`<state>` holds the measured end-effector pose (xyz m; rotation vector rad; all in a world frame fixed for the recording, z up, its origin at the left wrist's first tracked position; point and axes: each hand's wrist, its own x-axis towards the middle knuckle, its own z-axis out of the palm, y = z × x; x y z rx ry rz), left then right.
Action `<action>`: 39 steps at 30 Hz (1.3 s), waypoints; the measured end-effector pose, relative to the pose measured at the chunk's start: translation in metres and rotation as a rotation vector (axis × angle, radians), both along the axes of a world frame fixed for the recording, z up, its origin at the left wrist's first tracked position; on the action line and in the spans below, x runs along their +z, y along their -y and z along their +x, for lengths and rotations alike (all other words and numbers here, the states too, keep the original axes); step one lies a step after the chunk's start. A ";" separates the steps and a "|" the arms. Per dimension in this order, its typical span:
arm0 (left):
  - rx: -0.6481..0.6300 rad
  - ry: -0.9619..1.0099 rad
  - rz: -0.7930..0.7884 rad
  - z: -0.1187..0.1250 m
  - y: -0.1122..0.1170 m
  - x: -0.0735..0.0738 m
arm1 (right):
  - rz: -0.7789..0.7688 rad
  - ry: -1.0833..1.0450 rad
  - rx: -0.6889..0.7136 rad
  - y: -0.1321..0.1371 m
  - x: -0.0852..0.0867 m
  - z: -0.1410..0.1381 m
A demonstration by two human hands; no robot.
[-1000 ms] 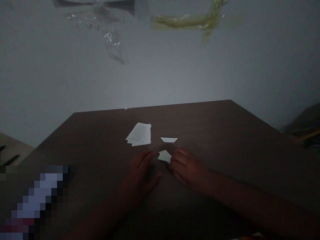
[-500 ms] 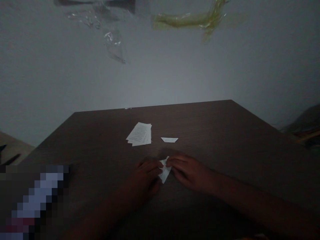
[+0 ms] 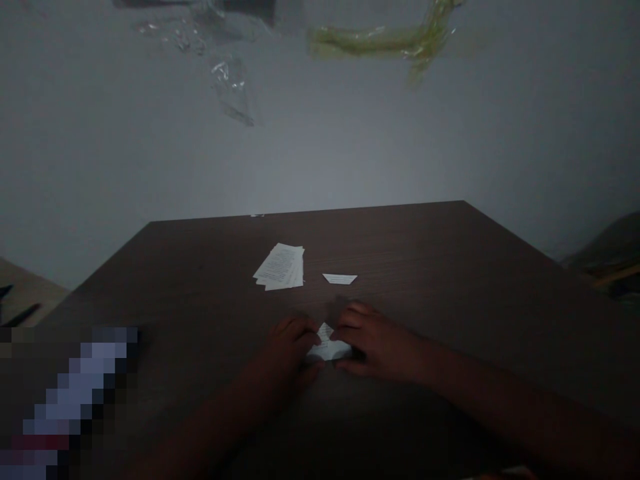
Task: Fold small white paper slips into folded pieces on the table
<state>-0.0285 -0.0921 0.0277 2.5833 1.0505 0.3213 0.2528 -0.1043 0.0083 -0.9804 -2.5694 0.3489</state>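
Observation:
Between my hands is a small folded piece of printed paper [image 3: 326,341], with a pointed top and a wider lower edge. My left hand [image 3: 293,350] grips its left side, fingers on top and thumb low. On its right side my right hand [image 3: 373,343] holds it the same way, with the fingers curled over it. Fingers cover both ends of the paper. Just beyond lies a flat, boat-shaped folded paper [image 3: 340,279] with print on it. To its left rests a fanned stack of printed paper sheets [image 3: 281,265].
The brown wooden table [image 3: 400,247] meets a pale wall [image 3: 350,147] with yellowish tape [image 3: 370,41] and clear plastic tape [image 3: 233,87] on it. A blurred-out pale object [image 3: 80,387] is at the left. Dark items [image 3: 615,260] stand beyond the right edge.
The paper between my hands has turned from a tilted, narrow shape to one with its point upward and a wide base. Both thumbs now sit at its lower corners.

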 end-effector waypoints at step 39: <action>-0.127 -0.097 0.029 -0.004 -0.004 0.002 | 0.100 0.130 -0.064 0.015 0.000 -0.018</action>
